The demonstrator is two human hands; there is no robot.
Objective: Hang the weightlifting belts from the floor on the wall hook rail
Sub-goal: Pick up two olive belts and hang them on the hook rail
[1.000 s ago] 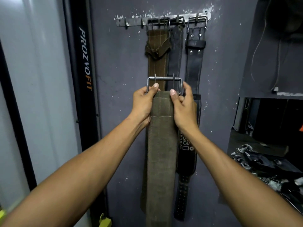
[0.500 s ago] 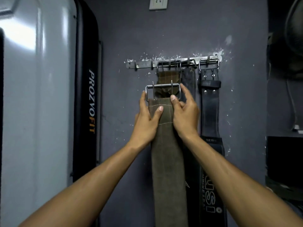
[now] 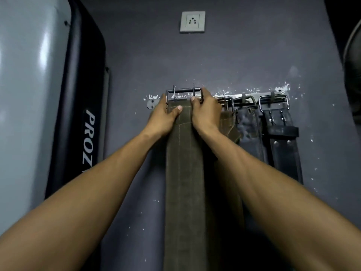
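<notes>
Gripping olive belt (image 3: 184, 173), both hands (image 3: 165, 116) (image 3: 206, 112) curled; buckle (image 3: 183, 92) at hook rail (image 3: 242, 98); grey wall (image 3: 234, 55).

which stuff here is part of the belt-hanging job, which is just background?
Job: olive belt held by left hand and right hand; its buckle; hook rail; hung belts.
Background: wall socket; black pad.

We see an olive-green belt (image 3: 184, 173) with pale stitch lines and a silver steel buckle (image 3: 183, 94). Beside it hang a brown-olive belt (image 3: 228, 124), a faded grey-black belt (image 3: 251, 130) and a black leather belt (image 3: 283, 145). The wall (image 3: 234, 55) is dark grey with white chipped flecks; the socket (image 3: 192, 22) is pale grey.
</notes>
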